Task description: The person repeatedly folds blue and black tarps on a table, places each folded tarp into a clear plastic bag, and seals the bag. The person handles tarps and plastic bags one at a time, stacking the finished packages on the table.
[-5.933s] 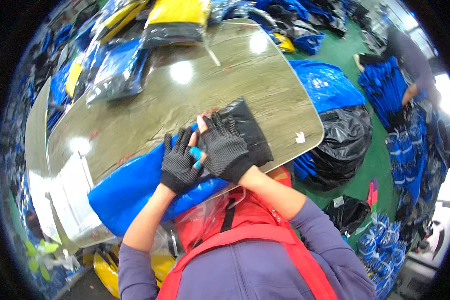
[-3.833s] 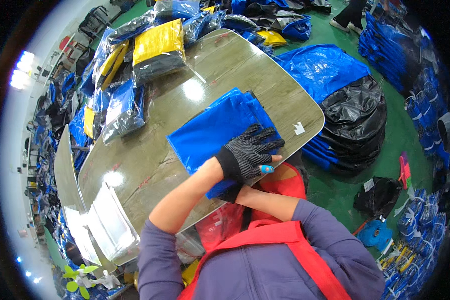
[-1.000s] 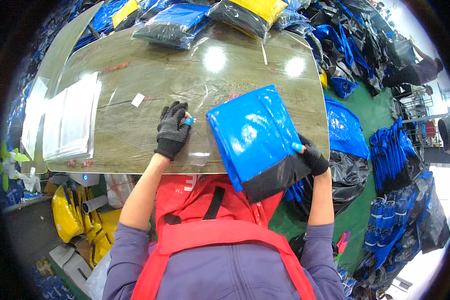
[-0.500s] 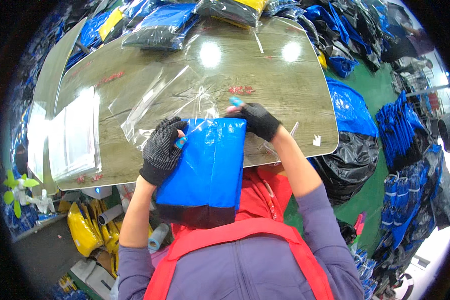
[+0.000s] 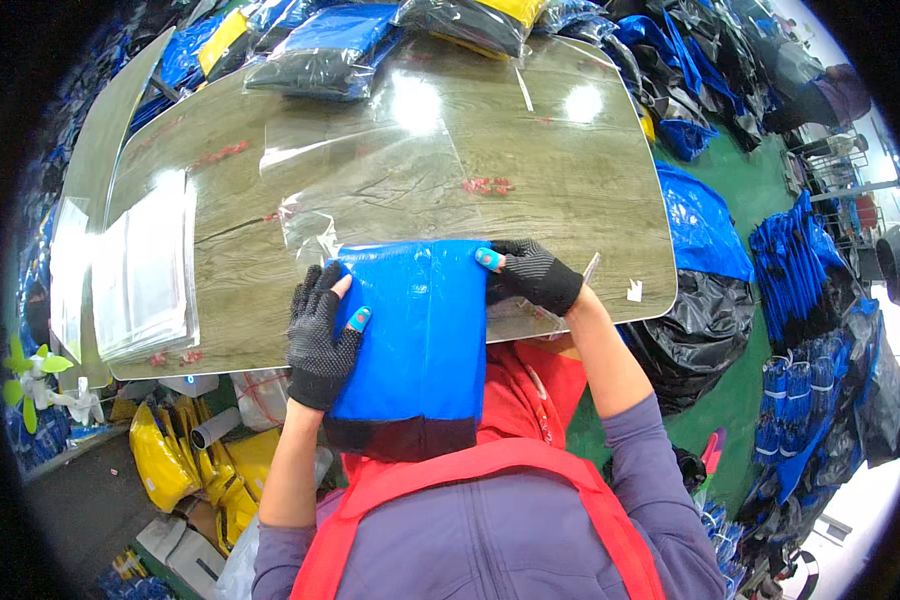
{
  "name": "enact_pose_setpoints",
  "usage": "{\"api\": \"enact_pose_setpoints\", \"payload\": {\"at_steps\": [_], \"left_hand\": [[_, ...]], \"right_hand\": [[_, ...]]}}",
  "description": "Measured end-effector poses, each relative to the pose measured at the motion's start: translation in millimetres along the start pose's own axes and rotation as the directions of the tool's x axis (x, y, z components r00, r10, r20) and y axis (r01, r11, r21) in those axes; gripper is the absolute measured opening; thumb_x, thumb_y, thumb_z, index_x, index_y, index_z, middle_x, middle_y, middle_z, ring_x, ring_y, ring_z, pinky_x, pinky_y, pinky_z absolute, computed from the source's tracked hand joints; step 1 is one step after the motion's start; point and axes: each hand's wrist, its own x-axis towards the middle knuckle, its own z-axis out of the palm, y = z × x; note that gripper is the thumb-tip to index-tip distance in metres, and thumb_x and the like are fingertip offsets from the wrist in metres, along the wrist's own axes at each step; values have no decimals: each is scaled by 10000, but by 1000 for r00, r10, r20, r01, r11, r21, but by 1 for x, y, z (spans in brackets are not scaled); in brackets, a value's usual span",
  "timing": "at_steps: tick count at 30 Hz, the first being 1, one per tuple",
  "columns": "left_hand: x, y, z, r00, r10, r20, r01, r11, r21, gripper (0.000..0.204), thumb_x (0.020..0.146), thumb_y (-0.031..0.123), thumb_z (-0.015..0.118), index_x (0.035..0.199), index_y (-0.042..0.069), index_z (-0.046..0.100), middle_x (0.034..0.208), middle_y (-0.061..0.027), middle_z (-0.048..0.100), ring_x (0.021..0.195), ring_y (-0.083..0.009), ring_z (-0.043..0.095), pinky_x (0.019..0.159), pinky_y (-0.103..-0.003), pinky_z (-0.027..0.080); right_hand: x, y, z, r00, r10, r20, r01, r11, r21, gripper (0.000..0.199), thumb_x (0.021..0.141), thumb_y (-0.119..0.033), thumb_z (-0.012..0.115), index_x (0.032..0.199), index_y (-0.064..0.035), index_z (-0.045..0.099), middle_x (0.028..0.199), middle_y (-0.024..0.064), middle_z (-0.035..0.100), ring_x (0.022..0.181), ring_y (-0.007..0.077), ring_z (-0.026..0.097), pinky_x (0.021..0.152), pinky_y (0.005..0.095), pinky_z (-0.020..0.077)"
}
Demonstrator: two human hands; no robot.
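Observation:
A flat folded blue piece (image 5: 410,335), glossy like tarpaulin with a black band at its near end, lies over the table's front edge and reaches toward my body. My left hand (image 5: 322,340), in a black dotted glove with bare fingertips, grips its left edge, thumb on top. At the far right corner my right hand (image 5: 536,276), gloved alike, pinches the piece with the thumb above and the fingers partly hidden. Blue wraps cover both thumb tips. A clear plastic bag (image 5: 370,175) is spread flat just beyond, its crumpled near end meeting the far edge of the blue piece.
On the wood-patterned table (image 5: 570,180), a stack of clear plastic sleeves (image 5: 150,275) lies at the left. Wrapped blue and black packs (image 5: 330,50) line the far edge. A large blue and black bundle (image 5: 695,300) stands right of the table. Yellow pieces (image 5: 170,460) lie below left.
The clear bag has gone from a raised, crumpled shape to lying flatter and farther off. My right hand has come down onto the blue piece's corner; my left hand has shifted slightly nearer me.

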Motion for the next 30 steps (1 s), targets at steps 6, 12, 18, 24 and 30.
{"api": "enact_pose_setpoints", "payload": {"at_steps": [6,12,18,24,30], "left_hand": [[23,-40,11,715,-695,-73,509,590,-627,509,866,147,666,1303,1,451,1164,-154,580,1107,-208,543,910,-311,458],[17,-53,-14,731,-557,395,659,423,-622,451,842,253,702,1193,4,568,1034,-85,638,938,-160,593,813,-277,483],[5,-18,-18,748,-471,467,621,249,-743,460,846,292,701,1180,-3,586,1026,-94,653,867,-145,606,757,-273,500],[-17,-2,6,768,-483,420,608,345,-715,485,876,286,664,1256,27,512,1145,-127,596,983,-179,583,839,-316,497],[-82,14,13,687,-516,512,686,230,-690,639,918,499,556,1329,21,458,1262,-171,550,1086,-258,557,956,-361,426]], "right_hand": [[19,30,24,863,-386,-327,257,891,-375,293,849,-312,727,812,-32,647,698,19,640,630,106,590,611,273,503],[-22,81,61,654,-673,-346,215,604,-768,318,928,-331,555,821,-36,606,677,211,598,618,398,605,537,451,448],[-63,48,33,959,-284,-11,199,698,-688,323,912,-345,597,1026,-50,667,940,109,705,864,231,686,735,355,527],[-34,5,54,955,-227,-193,163,941,-296,513,860,-402,670,1157,8,583,997,110,649,868,195,612,752,342,519],[-107,86,89,971,-78,-227,91,995,48,934,725,-401,801,1411,26,332,1355,200,481,1232,272,480,1036,408,397]]}}
